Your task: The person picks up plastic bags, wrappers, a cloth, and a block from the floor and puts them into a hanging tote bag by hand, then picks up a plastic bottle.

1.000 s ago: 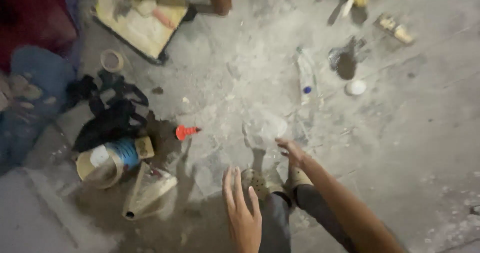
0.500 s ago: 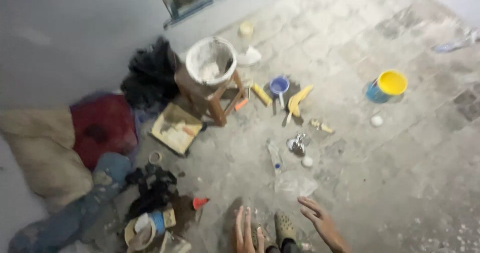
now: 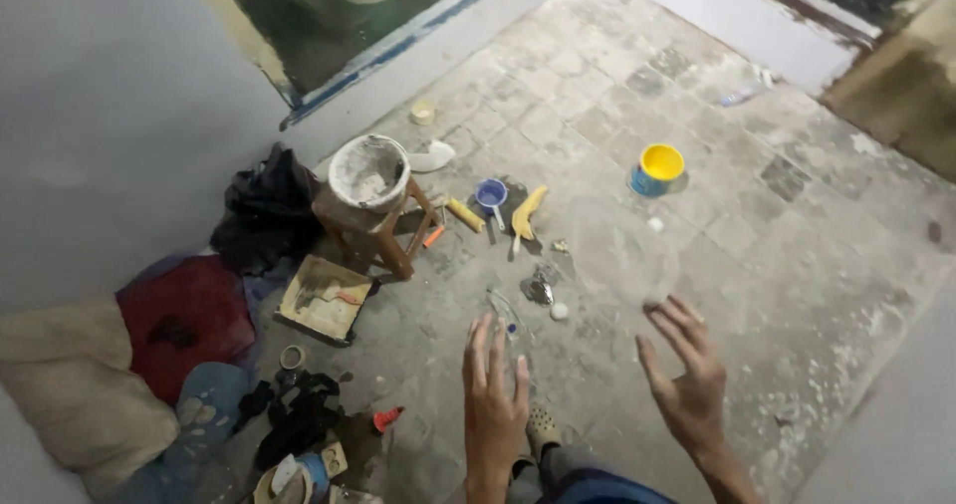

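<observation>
Head view is showing both bare hands hanging over a dusty tiled floor (image 3: 797,225), nothing held in either. The left hand (image 3: 495,399) is reaching forward with its back up, fingers straight and close together, its grip wide and empty. The right hand (image 3: 687,384) is hovering just beside it with fingers spread and slightly curled, its grip also wide and empty. A shoe (image 3: 543,429) is peeking out between the two wrists.

Just beyond the left fingertips, a clear plastic bottle (image 3: 505,315) is lying on the floor, and a small white ball (image 3: 560,311) is sitting near it beside a dark metal scrap (image 3: 539,289). To the left, a small red cone (image 3: 386,419) is lying near a tangle of black straps (image 3: 294,419).

Farther out, a flat tray (image 3: 324,300) smeared with plaster is resting on the floor beside a wooden stool (image 3: 383,235), which is carrying a white bucket (image 3: 368,170). A blue scoop (image 3: 491,195) and a yellow-handled tool (image 3: 526,213) are lying right of the stool. Well apart, a yellow and blue can (image 3: 657,168) is standing upright. A red cloth (image 3: 184,320) is bunched against the grey wall (image 3: 110,116).
</observation>
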